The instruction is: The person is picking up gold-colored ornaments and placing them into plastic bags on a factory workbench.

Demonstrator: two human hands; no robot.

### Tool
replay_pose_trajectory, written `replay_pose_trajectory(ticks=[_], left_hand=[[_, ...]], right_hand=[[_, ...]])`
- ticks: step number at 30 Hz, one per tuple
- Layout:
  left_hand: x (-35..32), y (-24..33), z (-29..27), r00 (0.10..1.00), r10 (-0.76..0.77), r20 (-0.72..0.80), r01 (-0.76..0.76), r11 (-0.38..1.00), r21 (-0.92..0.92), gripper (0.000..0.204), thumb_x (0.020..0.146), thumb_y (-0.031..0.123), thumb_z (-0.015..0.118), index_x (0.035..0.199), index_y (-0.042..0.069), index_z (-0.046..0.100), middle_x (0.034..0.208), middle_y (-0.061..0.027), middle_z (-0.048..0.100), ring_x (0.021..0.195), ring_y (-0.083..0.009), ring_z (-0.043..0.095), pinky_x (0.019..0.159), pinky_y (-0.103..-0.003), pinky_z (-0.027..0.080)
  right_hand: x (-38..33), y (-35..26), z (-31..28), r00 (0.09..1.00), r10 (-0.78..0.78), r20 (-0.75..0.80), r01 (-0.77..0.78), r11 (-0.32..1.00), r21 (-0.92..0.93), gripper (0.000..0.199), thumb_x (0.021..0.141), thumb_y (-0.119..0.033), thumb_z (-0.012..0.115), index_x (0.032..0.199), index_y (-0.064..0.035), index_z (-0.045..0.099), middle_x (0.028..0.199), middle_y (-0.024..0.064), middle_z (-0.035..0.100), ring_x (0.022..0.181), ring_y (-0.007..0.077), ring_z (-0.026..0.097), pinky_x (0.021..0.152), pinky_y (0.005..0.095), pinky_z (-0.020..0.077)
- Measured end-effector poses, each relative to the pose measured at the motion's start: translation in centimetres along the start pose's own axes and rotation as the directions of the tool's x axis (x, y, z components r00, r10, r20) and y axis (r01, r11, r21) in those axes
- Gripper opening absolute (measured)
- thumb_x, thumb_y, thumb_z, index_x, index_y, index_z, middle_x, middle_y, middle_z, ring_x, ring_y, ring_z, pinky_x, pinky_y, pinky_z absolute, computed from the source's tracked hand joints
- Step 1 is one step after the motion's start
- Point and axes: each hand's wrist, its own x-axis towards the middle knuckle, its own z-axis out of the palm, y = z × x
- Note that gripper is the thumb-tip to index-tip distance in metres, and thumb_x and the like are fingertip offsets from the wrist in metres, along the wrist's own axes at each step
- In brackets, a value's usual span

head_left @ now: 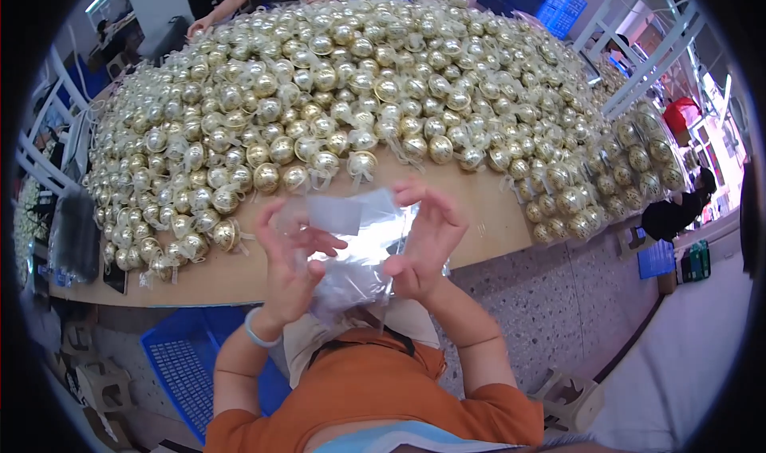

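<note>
Between my hands, above the near edge of the table, is a clear, shiny plastic package (355, 273). Whether it is a thin box or a bag I cannot make out. A pale rectangular patch shows at its upper left, and light glares off its middle. My left hand (289, 258) grips its left side with curled fingers; that wrist wears a pale band. My right hand (431, 242) has the right side, thumb toward the front. Just beyond lie many gold patterned ball ornaments (323, 166) with sheer pale ribbons, heaped across the table (487, 206).
Clear packs of gold balls (630, 162) are stacked at the table's right end. A dark phone (114, 279) rests at the left edge. Below stands a blue plastic basket (179, 365). A co-worker's hand (199, 26) touches the far side of the heap. Stools (570, 401) stand on the floor.
</note>
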Motion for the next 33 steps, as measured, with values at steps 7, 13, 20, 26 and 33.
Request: replay_pose_trajectory(ticks=[7, 13, 20, 26, 33], left_hand=[[-2.0, -0.4, 0.0, 0.943, 0.313, -0.114, -0.307, 0.949, 0.068, 0.064, 0.099, 0.044, 0.059, 0.142, 0.014, 0.021, 0.122, -0.0171, 0.046, 0.092, -0.0232, 0.065, 0.079, -0.036, 0.052], [-1.7, 0.9, 0.1, 0.955, 0.283, -0.092, -0.269, 0.953, 0.138, 0.030, 0.102, 0.035, 0.058, 0.105, 0.010, 0.042, 0.123, -0.0163, 0.045, 0.093, -0.0186, 0.060, 0.083, -0.036, 0.051], [-1.6, 3.0, -0.4, 0.959, 0.275, -0.065, -0.260, 0.950, 0.175, 0.025, 0.098, 0.021, 0.064, 0.088, 0.008, 0.045, 0.149, -0.0205, 0.039, 0.108, -0.0221, 0.058, 0.102, -0.043, 0.045], [-2.2, 3.3, -0.5, 0.920, 0.370, -0.130, -0.301, 0.879, 0.371, 0.024, 0.098, 0.020, 0.064, 0.089, 0.007, 0.047, 0.141, -0.0198, 0.045, 0.121, -0.0266, 0.054, 0.108, -0.045, 0.039], [-2.3, 3.4, -0.2, 0.866, 0.499, -0.009, -0.438, 0.768, 0.466, 0.026, 0.101, 0.028, 0.059, 0.108, 0.003, 0.052, 0.113, -0.0182, 0.062, 0.101, -0.0282, 0.060, 0.089, -0.041, 0.048]], right_hand=[[-0.3, -0.9, -3.3, 0.906, -0.151, 0.395, 0.279, 0.915, -0.291, 0.055, 0.083, -0.064, 0.070, 0.063, -0.0145, 0.057, 0.077, 0.0015, 0.061, 0.095, 0.0220, 0.061, 0.097, 0.0468, 0.0371], [-0.9, -1.1, 0.6, 1.000, -0.001, 0.018, 0.002, 0.998, -0.062, 0.066, 0.083, -0.061, 0.072, 0.115, -0.0039, 0.062, 0.108, 0.0089, 0.064, 0.121, 0.0232, 0.050, 0.106, 0.0438, 0.0327], [0.5, -1.0, -1.9, 0.811, 0.042, 0.583, -0.018, 0.999, -0.046, 0.067, 0.086, -0.046, 0.071, 0.128, 0.0050, 0.062, 0.129, 0.0201, 0.065, 0.107, 0.0255, 0.065, 0.095, 0.0399, 0.0491], [1.3, -1.8, -1.4, 0.797, 0.154, 0.584, -0.150, 0.987, -0.057, 0.052, 0.083, -0.025, 0.076, 0.129, -0.0026, 0.065, 0.132, 0.0195, 0.061, 0.105, 0.0293, 0.066, 0.089, 0.0368, 0.0542], [1.7, -0.8, -2.3, 0.689, -0.072, 0.721, 0.189, 0.978, -0.083, 0.030, 0.097, -0.030, 0.063, 0.100, -0.0006, 0.065, 0.119, 0.0230, 0.067, 0.095, 0.0327, 0.068, 0.082, 0.0379, 0.0543]])
